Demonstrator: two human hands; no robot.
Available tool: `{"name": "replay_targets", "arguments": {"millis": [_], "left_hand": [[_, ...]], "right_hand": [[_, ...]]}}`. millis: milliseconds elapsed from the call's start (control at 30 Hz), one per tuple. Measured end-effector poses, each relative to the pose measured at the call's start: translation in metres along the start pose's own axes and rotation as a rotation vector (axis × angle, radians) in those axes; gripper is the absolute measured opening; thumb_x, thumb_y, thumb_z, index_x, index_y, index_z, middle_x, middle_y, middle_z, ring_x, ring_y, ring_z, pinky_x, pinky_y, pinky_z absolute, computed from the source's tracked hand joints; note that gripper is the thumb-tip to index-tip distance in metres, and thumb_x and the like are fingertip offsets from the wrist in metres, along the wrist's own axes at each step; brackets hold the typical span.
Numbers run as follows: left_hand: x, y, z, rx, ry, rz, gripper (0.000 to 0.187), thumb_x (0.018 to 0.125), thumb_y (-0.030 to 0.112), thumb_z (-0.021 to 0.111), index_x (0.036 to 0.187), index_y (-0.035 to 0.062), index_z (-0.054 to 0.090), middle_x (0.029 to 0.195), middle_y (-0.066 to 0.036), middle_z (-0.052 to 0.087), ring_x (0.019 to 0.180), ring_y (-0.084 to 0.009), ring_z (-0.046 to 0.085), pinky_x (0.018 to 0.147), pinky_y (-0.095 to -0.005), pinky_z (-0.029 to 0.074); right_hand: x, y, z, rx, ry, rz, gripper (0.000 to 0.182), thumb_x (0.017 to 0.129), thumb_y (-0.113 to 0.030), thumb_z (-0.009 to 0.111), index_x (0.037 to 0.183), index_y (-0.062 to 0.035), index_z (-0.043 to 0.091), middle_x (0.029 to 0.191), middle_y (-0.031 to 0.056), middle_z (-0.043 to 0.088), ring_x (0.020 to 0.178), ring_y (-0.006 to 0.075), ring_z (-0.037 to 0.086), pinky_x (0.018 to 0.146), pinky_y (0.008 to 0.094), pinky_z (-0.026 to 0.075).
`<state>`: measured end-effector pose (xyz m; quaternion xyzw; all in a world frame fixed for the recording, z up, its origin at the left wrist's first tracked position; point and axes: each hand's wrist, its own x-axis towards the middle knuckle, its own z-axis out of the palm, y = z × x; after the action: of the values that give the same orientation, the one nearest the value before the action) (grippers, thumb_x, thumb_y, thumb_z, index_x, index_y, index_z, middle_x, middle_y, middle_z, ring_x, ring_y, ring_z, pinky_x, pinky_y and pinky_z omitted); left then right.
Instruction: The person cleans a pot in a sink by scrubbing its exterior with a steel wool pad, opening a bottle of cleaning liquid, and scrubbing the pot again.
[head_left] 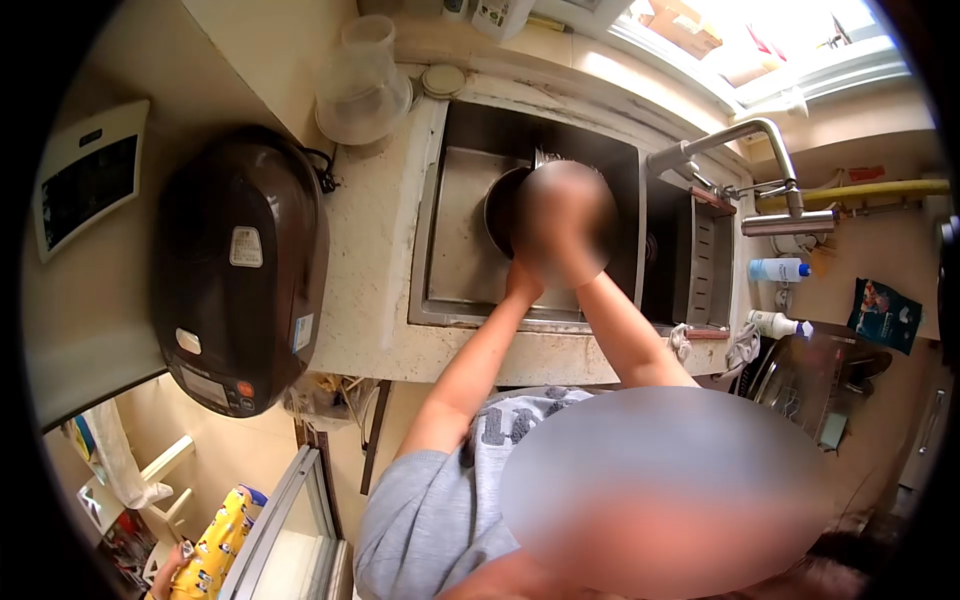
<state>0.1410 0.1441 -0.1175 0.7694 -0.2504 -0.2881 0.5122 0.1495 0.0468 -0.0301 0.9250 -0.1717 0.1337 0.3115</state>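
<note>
From my head view I see both arms stretched out over the sink (455,250), which is set into the pale stone bench (375,230). The hands meet over the basin, but that whole patch is blurred, so I cannot tell whether the grip of the left hand (530,275) or of the right hand (585,265) is together or apart, nor exactly what each touches. Just beyond them a dark round pot (500,205) sits inside the sink, towards its far wall; only its left rim shows past the blur, and it seems tipped with its mouth facing me, though I cannot be sure of its axis. The faucet (760,170) arches from the right side, its spout hanging over the drainer section, well apart from the pot. On the bench to the left stands a brown rice cooker (240,270), with a clear plastic container (360,85) beyond it near the sink's far corner. Two white bottles (780,295) lie right of the sink.
</note>
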Motion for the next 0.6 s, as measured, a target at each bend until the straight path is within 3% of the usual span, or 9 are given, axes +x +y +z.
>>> {"name": "replay_targets", "arguments": {"millis": [67,133,200,333,433,500,600], "left_hand": [[0.001,0.011,-0.001,-0.062,0.028,0.040,0.038,0.078,0.016,0.057,0.113,0.0018,0.050,0.105,-0.024,0.058,0.102,-0.0394,0.053,0.079,-0.0436,0.045],[0.008,-0.005,0.017,-0.162,0.111,0.004,0.038,0.077,0.012,0.057,0.113,0.0010,0.049,0.105,-0.025,0.057,0.101,-0.0398,0.052,0.079,-0.0433,0.045],[0.011,-0.028,0.024,-0.091,0.011,0.028,0.046,0.077,0.011,0.057,0.119,0.0009,0.042,0.104,-0.024,0.058,0.099,-0.0398,0.053,0.077,-0.0435,0.046],[0.000,0.001,0.004,0.079,0.024,0.089,0.050,0.076,0.010,0.058,0.121,0.0006,0.038,0.099,-0.024,0.059,0.095,-0.0407,0.055,0.074,-0.0444,0.047],[0.009,0.001,0.015,-0.074,0.223,0.193,0.042,0.074,0.006,0.058,0.113,-0.0002,0.045,0.094,-0.023,0.061,0.089,-0.0415,0.056,0.071,-0.0455,0.048],[0.010,-0.011,0.020,-0.131,0.167,0.061,0.032,0.072,0.005,0.058,0.103,-0.0005,0.054,0.093,-0.023,0.061,0.089,-0.0409,0.056,0.073,-0.0448,0.047],[0.004,-0.009,0.016,0.041,0.079,0.071,0.030,0.072,0.007,0.059,0.101,0.0003,0.055,0.095,-0.022,0.061,0.090,-0.0396,0.057,0.073,-0.0440,0.047]], "right_hand": [[-0.014,-0.007,0.007,0.369,0.104,0.103,0.029,0.080,-0.014,0.057,0.104,0.0013,0.053,0.098,0.0153,0.054,0.088,0.0229,0.053,0.073,0.0346,0.044],[-0.022,-0.009,0.012,0.483,0.123,0.125,0.028,0.080,-0.015,0.057,0.103,0.0012,0.054,0.097,0.0152,0.054,0.087,0.0232,0.053,0.072,0.0346,0.044],[-0.012,-0.005,0.023,0.504,0.086,0.145,0.028,0.080,-0.016,0.057,0.102,0.0010,0.054,0.096,0.0152,0.054,0.087,0.0235,0.052,0.072,0.0346,0.043],[-0.014,-0.006,0.023,0.569,0.110,0.161,0.027,0.080,-0.017,0.056,0.100,0.0007,0.055,0.094,0.0152,0.054,0.085,0.0240,0.052,0.071,0.0346,0.043],[-0.032,-0.018,0.006,0.632,0.192,0.149,0.026,0.080,-0.018,0.055,0.098,0.0004,0.055,0.093,0.0152,0.054,0.084,0.0244,0.052,0.070,0.0345,0.043],[-0.023,-0.015,0.015,0.642,0.185,0.157,0.026,0.080,-0.019,0.055,0.097,0.0003,0.055,0.092,0.0152,0.054,0.084,0.0247,0.052,0.070,0.0345,0.043],[0.002,-0.004,0.035,0.635,0.142,0.210,0.025,0.080,-0.020,0.054,0.095,0.0000,0.056,0.090,0.0151,0.054,0.083,0.0251,0.052,0.069,0.0345,0.043]]}}
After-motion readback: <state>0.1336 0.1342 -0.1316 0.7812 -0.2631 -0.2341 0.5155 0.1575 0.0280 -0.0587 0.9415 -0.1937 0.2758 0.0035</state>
